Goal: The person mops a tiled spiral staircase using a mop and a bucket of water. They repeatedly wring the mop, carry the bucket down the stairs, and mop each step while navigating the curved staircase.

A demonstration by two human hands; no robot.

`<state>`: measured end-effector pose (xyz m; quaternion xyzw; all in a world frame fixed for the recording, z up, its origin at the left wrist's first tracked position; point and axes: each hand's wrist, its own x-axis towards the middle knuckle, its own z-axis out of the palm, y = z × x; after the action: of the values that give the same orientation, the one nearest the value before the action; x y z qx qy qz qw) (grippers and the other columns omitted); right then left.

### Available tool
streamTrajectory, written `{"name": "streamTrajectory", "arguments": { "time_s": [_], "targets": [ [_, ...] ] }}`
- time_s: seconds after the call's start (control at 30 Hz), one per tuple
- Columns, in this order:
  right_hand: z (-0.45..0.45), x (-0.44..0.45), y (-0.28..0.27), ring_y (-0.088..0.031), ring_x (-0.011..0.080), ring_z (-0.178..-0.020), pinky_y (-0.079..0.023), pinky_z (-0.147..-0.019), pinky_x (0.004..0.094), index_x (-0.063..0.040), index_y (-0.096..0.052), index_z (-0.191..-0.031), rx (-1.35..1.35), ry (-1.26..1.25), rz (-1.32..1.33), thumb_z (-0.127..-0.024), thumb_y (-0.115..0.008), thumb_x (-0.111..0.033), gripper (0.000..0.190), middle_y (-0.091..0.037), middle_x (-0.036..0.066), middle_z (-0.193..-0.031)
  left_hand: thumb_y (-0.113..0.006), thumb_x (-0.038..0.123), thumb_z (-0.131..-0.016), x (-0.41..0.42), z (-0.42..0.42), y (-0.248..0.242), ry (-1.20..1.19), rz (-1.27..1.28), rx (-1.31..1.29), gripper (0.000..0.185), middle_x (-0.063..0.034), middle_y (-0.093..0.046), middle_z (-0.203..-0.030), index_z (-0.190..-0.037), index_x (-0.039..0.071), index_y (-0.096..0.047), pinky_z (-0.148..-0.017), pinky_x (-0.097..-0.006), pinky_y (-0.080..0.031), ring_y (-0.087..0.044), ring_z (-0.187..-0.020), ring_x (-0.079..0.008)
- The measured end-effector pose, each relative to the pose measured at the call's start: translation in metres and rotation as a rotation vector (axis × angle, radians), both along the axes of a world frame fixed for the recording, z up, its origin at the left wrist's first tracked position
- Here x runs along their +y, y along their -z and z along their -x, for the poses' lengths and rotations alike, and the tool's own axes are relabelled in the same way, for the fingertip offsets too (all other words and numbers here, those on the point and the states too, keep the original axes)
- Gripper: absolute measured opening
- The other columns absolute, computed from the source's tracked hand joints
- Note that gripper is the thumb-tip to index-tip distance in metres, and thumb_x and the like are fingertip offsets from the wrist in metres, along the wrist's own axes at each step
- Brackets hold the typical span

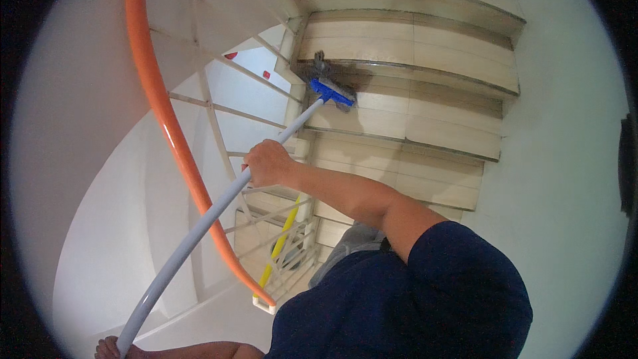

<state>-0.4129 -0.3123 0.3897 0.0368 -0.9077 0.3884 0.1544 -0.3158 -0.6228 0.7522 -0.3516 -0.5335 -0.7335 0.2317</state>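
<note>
A mop with a long pale grey handle (pixel 184 244) slants across the view from lower left to upper middle. My right hand (pixel 269 162) is closed around the middle of the handle. At the bottom left edge, my left hand (pixel 117 348) grips the upper end. The mop's blue plastic head (pixel 331 92) lies at the railing side of a cream tiled stair step (pixel 384 104). Dark grey mop fibres (pixel 344 87) spread from the head over the tread, and a clump reaches the edge of the step above.
An orange handrail (pixel 172 134) curves along the left over white railing bars (pixel 249 117). Lower down is a yellow rail (pixel 281 244), with a dark round object behind the bars. A pale wall (pixel 558 109) bounds the stairs on the right.
</note>
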Motion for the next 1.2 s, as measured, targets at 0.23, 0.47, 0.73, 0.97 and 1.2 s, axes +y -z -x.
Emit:
{"name": "streamTrajectory", "arguments": {
  "time_s": [0.23, 0.47, 0.73, 0.97, 1.2],
  "targets": [
    [-0.041, 0.029, -0.002, -0.061, 0.0267, -0.067, -0.048, -0.064, 0.0405, -0.018, -0.068, -0.071, -0.207, -0.062, -0.069, -0.056, -0.068, -0.035, 0.023, -0.062, 0.008, -0.068, -0.042, 0.037, -0.089, 0.005, -0.026, 0.004, -0.149, 0.015, -0.085, 0.033, 0.005, -0.04, -0.055, -0.064, 0.017, -0.044, -0.046, -0.025, -0.04, -0.042, -0.05, -0.0114],
    [-0.132, 0.103, 0.087, -0.06, 0.0307, -0.069, -0.048, -0.065, 0.0424, -0.014, -0.065, -0.066, -0.319, 0.027, -0.169, -0.059, -0.066, -0.033, 0.02, -0.061, 0.011, -0.067, -0.053, 0.025, -0.088, 0.056, -0.002, 0.07, 0.304, 0.004, -0.397, 0.026, 0.0018, -0.032, -0.06, -0.076, 0.01, -0.034, -0.057, -0.026, -0.031, -0.034, -0.057, -0.0089],
    [-0.218, 0.178, 0.171, -0.06, 0.0309, -0.07, -0.048, -0.068, 0.0414, -0.011, -0.065, -0.07, -0.369, 0.427, 0.021, -0.056, -0.068, -0.015, 0.015, -0.062, 0.013, -0.069, -0.05, 0.028, -0.09, 0.154, 0.002, 0.136, 0.689, -0.086, -0.545, 0.024, 0.0036, -0.035, -0.058, -0.077, 0.013, -0.037, -0.057, -0.0255, -0.031, -0.038, -0.053, -0.0075],
    [-0.276, 0.229, 0.192, -0.06, 0.033, -0.07, -0.047, -0.068, 0.0419, -0.008, -0.064, -0.066, -0.413, 0.473, -0.083, -0.062, -0.067, -0.017, 0.01, -0.061, 0.015, -0.068, -0.044, 0.041, -0.091, 0.207, 0.001, 0.162, 0.73, -0.044, -0.532, 0.03, 0.004, -0.037, -0.061, -0.078, 0.014, -0.041, -0.058, -0.0239, -0.032, -0.04, -0.056, -0.0077],
    [-0.333, 0.288, 0.232, -0.057, 0.0343, -0.072, -0.045, -0.067, 0.0423, -0.005, -0.058, -0.061, -0.441, 0.599, -0.221, -0.068, -0.067, -0.02, 0.018, -0.057, 0.016, -0.066, -0.041, 0.049, -0.089, 0.233, 0.01, 0.2, 0.837, -0.183, -0.615, 0.037, 0.0035, -0.04, -0.062, -0.073, 0.015, -0.041, -0.062, -0.0269, -0.034, -0.043, -0.06, -0.009]
  ]
}}
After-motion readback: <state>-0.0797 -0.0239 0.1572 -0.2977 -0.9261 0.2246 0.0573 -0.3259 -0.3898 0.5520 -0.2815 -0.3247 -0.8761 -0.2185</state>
